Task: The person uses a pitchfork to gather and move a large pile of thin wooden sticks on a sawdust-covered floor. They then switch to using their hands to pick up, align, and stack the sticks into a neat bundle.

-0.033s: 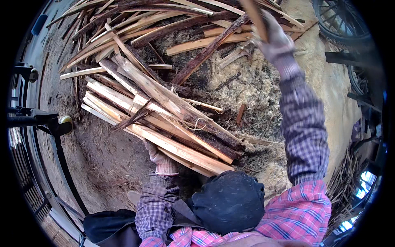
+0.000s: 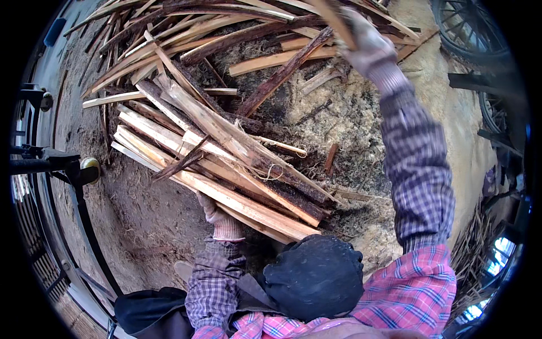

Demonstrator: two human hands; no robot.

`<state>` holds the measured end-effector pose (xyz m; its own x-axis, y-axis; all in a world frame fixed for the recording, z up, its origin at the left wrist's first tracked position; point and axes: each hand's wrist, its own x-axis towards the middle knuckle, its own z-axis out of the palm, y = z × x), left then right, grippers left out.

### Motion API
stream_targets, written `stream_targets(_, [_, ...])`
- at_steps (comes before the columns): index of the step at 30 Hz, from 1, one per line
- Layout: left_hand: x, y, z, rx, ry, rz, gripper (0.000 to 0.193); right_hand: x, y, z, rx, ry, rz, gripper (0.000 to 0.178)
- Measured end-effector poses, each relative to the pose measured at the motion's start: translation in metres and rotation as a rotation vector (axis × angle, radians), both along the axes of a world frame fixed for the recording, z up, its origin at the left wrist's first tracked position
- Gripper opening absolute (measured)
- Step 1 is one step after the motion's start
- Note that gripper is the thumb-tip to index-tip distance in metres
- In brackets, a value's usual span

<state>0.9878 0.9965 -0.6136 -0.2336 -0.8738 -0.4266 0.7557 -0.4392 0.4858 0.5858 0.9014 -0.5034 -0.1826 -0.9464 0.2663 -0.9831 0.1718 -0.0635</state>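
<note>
The right hand (image 2: 371, 52), closed around a blurred wooden stick (image 2: 337, 22), had shifted slightly leftward, leaving unchanged the split-wood stack (image 2: 243, 199) just beyond the left hand (image 2: 213, 214), which touched its near edge, finger closure hidden.

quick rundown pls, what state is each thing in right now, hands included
Long pale split-wood strips: stacked, lying slantwise
Short dark bark-edged wood strip: lying across that stack
Left hand in pale knit glove: against the stack's near edge, fingers partly hidden
Right hand in pale glove: raised, closed on the stick
Brown wooden stick: held, blurred
Long bark-edged wood strips behind: loose, crisscrossed
Dark spoked wheel: partly cut off
</note>
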Motion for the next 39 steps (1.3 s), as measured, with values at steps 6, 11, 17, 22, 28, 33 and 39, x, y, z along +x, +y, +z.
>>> stream_targets(6, [0.004,0.003,-0.002,0.000,-0.084,0.051,0.068,0.024,-0.043,-0.016,0.384,0.103,-0.132,0.085])
stream_targets(11, [-0.015,0.000,0.019,0.007,-0.142,0.024,0.074,0.008,-0.030,-0.011,0.438,0.141,-0.098,0.078])
stream_targets(17, [-0.004,0.002,0.019,-0.103,0.060,-0.064,0.062,0.025,0.036,0.022,0.473,0.168,-0.144,0.078])
stream_targets(22, [-0.013,-0.001,0.039,0.002,-0.110,-0.041,0.083,0.017,0.097,0.060,0.040,0.306,0.203,0.051])
stream_targets(28, [-0.014,-0.001,0.034,0.003,-0.021,-0.058,0.087,0.005,0.149,0.113,-0.039,0.266,0.132,0.059])
stream_targets(33, [-0.010,-0.001,0.029,-0.014,-0.061,-0.069,0.082,-0.047,0.189,0.127,-0.191,-0.015,0.021,0.056])
stream_targets(39, [-0.026,-0.003,0.049,-0.122,-0.086,-0.033,0.061,0.015,0.169,0.046,-0.263,-0.595,-0.031,0.057])
